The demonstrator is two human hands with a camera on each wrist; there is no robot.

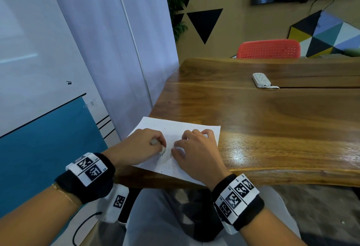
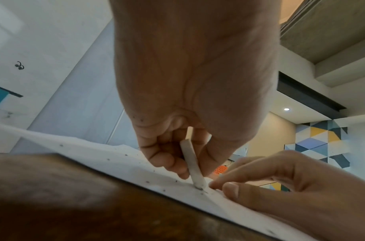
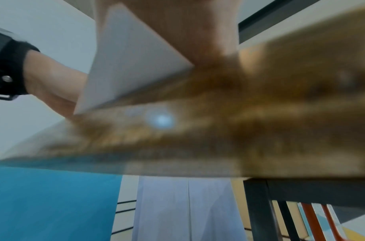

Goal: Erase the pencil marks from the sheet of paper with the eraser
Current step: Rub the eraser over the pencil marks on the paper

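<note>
A person sits at a wooden table (image 1: pixel 272 121) with a white sheet (image 1: pixel 175 127) lying at its near corner. Their left hand (image 1: pixel 140 146) pinches a thin white eraser (image 2: pixel 192 164) between curled fingers, its tip pressed onto the paper among dark crumbs. The right hand (image 1: pixel 196 154) rests just beside it, spread fingertips holding the sheet flat.
</note>
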